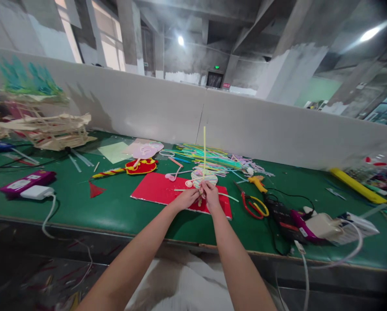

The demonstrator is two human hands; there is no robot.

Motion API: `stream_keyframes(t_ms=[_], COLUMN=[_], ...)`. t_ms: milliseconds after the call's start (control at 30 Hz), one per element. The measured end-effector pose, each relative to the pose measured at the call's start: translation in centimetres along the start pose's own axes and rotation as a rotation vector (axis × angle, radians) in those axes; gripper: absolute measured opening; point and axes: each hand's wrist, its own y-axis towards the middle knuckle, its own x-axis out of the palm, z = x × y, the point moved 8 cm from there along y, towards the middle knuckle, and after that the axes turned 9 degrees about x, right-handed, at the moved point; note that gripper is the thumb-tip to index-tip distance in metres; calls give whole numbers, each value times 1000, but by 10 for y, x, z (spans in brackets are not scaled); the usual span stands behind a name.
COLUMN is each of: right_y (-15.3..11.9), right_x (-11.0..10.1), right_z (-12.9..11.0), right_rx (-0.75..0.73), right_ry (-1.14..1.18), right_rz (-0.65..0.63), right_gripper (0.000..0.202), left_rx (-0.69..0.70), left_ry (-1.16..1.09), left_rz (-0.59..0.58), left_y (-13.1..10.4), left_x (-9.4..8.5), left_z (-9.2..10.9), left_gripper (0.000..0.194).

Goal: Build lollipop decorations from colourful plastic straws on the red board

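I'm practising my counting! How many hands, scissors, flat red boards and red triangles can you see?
Hands: 2 (left hand, right hand)
Scissors: 1
Flat red board: 1
Red triangle: 1
Total: 5

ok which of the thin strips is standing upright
The pale yellow strip, rising above the right hand; the strips in the pile behind it lie down.
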Motion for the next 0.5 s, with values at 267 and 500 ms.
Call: stream_keyframes(t_ms=[267, 500], right_y=[-2, -2], right_x=[1, 2], right_z=[-3, -3], right_rx=[15, 19], right_ry=[-9, -9], right_rz=[19, 12], right_gripper=[24, 25], left_rx=[7, -68], left_ry=[-17, -75], left_rz=[-23, 42], left_y=[-1, 0], left_x=[3, 0], left_z=[5, -10], left_gripper=[36, 26])
